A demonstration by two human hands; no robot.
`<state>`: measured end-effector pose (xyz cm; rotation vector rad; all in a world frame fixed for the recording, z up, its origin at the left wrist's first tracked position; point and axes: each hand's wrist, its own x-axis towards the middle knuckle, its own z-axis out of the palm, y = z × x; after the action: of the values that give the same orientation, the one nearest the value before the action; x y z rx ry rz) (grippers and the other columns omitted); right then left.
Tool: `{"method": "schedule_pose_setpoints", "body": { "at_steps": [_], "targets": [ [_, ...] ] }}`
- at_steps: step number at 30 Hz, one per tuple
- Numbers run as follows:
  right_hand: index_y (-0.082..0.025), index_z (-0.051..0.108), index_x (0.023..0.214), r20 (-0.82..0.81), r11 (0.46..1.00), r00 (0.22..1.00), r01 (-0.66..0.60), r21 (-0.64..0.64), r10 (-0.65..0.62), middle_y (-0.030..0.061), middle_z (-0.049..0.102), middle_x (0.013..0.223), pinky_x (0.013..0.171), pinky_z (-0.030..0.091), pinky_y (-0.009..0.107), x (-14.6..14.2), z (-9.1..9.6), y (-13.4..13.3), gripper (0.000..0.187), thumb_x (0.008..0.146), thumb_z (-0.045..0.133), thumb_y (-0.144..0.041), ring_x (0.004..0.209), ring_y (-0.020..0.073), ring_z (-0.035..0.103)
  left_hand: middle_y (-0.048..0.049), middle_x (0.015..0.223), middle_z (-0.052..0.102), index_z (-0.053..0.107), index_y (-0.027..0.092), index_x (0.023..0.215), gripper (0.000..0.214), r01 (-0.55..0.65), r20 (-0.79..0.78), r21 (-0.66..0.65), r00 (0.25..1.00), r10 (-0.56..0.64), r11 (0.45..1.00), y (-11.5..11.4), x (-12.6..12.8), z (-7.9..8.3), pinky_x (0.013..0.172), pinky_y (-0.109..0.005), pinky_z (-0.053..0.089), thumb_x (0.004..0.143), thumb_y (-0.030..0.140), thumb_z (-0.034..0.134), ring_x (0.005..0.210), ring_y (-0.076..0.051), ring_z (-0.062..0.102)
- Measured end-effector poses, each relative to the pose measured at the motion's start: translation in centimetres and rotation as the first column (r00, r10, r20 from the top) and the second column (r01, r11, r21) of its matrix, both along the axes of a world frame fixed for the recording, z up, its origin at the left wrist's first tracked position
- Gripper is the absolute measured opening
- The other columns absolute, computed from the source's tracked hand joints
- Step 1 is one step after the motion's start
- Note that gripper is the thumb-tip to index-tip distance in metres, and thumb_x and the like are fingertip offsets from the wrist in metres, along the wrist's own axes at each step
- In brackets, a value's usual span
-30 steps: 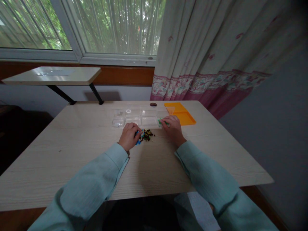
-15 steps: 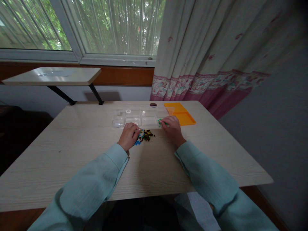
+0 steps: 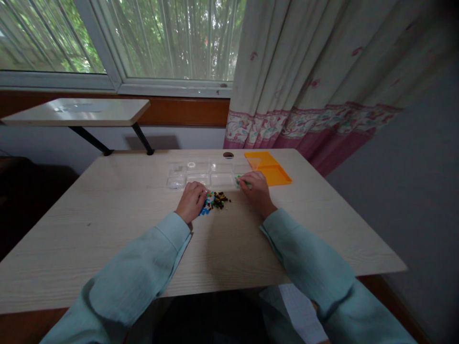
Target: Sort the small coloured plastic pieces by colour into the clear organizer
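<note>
A small heap of coloured beads [image 3: 215, 200], dark, blue and green, lies on the pale wooden table [image 3: 107, 224]. My left hand [image 3: 191, 200] rests at the heap's left edge with curled fingers touching the beads. My right hand [image 3: 255, 190] sits to the right of the heap, fingers pinched over some green beads [image 3: 238, 180] at the near right corner of a clear compartment box [image 3: 201, 175]. What each hand grips is too small to make out.
An orange lid [image 3: 269, 171] lies flat to the right of the clear box. A dark round hole [image 3: 228, 155] sits at the table's far edge. A small side table [image 3: 77, 111] stands under the window, and a curtain [image 3: 315, 81] hangs at the right.
My left hand has edged slightly right, further onto the bead heap. My right hand stays at the box corner.
</note>
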<state>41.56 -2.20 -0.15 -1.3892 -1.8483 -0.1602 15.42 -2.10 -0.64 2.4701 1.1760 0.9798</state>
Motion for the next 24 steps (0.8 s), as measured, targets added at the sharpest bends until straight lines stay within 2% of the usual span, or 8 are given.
{"method": "schedule_pose_setpoints", "body": {
  "at_steps": [10, 24],
  "targets": [
    [-0.023, 0.072, 0.086, -0.007, 1.000, 1.000, -0.018, -0.008, 0.018, 0.0054, 0.068, 0.086, 0.084, 0.041, 0.040, 0.06, -0.07, 0.09, 0.024, 0.089, 0.052, -0.037, 0.089, 0.0212, 0.056, -0.0081, 0.091, 0.057, 0.058, 0.018, 0.088, 0.028, -0.033, 0.012, 0.012, 0.999, 0.033, 0.999, 0.04, -0.05, 0.00, 0.088, -0.040, 0.041, 0.096, 0.029, 0.033, 0.091, -0.021, 0.049],
    [-0.022, 0.071, 0.085, 0.019, 1.000, 1.000, -0.018, 0.003, 0.018, 0.0051, 0.068, 0.086, 0.083, 0.040, 0.038, -0.28, 0.22, -0.22, 0.024, 0.089, 0.052, -0.036, 0.088, 0.0208, 0.055, -0.0081, 0.090, 0.056, 0.056, 0.018, 0.086, 0.028, -0.041, 0.008, 0.011, 0.999, 0.041, 0.999, 0.03, -0.04, -0.05, 0.086, -0.041, 0.041, 0.096, 0.030, 0.032, 0.089, -0.021, 0.048]
  ]
}}
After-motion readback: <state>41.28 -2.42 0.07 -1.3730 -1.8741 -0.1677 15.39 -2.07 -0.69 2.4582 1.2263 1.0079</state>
